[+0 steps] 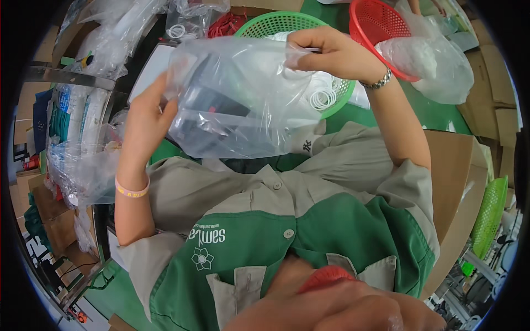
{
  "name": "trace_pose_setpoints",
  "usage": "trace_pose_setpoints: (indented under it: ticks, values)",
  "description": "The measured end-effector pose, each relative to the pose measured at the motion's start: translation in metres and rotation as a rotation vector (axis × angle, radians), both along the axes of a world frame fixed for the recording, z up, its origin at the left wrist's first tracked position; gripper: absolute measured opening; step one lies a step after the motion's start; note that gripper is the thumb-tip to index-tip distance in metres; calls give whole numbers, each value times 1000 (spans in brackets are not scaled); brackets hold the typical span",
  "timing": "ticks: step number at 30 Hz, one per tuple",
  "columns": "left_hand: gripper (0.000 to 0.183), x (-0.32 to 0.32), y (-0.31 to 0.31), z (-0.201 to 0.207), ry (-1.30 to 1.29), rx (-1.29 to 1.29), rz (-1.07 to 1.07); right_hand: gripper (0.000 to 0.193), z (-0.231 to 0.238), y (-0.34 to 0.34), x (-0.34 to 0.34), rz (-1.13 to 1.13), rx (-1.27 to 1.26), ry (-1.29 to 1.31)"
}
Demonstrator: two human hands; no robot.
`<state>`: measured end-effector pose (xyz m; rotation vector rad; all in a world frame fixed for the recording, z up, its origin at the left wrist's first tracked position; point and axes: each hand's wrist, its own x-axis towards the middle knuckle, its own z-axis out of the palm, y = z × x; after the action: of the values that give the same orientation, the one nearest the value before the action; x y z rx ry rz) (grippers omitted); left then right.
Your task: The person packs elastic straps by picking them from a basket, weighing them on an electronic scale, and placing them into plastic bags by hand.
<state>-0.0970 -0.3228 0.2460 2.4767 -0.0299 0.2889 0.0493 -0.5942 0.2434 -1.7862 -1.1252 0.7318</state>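
Note:
I hold a clear plastic bag [243, 105] up in front of my chest with both hands. A dark, black boxy part [212, 105] shows through the film. My left hand [144, 118], with a pink wristband, grips the bag's left side. My right hand [337, 55], with a metal bracelet at the wrist, pinches the bag's top right corner. Behind the bag stands a green mesh basket [279, 23] holding white rings [323, 99].
A red mesh basket [378, 22] sits at the upper right beside a clear bag of white parts [436, 63]. Cardboard boxes [458, 176] line the right, with another green basket [491, 215]. Heaped plastic bags [83, 160] fill the left over a green tabletop [436, 113].

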Motion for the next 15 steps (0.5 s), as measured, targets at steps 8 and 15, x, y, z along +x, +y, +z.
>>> trace_pose_setpoints:
  ticks: [8,15]
  values:
    - [24,-29,11,-28,171,-171,-53,46,-129,-9,97,-222,-389,7]
    - [46,-26,-4,-23,400,-248,-131,120,-287,-12,125,-320,-923,-412]
